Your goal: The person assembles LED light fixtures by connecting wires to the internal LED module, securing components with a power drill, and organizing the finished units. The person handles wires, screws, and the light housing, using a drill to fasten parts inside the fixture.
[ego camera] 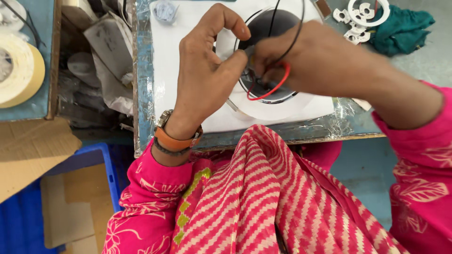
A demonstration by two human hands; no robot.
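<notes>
Where both hands meet, red wire [268, 90] loops below.

Lamp ring [282, 106]: white, smooth, matt, probably plastic; inner rim [275, 98] shone like polished metal. Wires: red wire [273, 89] and black wire [294, 40], glossy plastic sheath. Board [179, 70]: white paper under crinkled clear film, glossy. Table edge [141, 94]: worn wood. Tape roll [19, 70]: cream paper, matt. Cardboard [28, 150]: brown, rough, matt. Bin [109, 169]: blue plastic, smooth. Rag [405, 28]: teal cloth. Sleeves [141, 197]: pink printed cloth. Watch strap [176, 141]: orange, smooth.
</notes>
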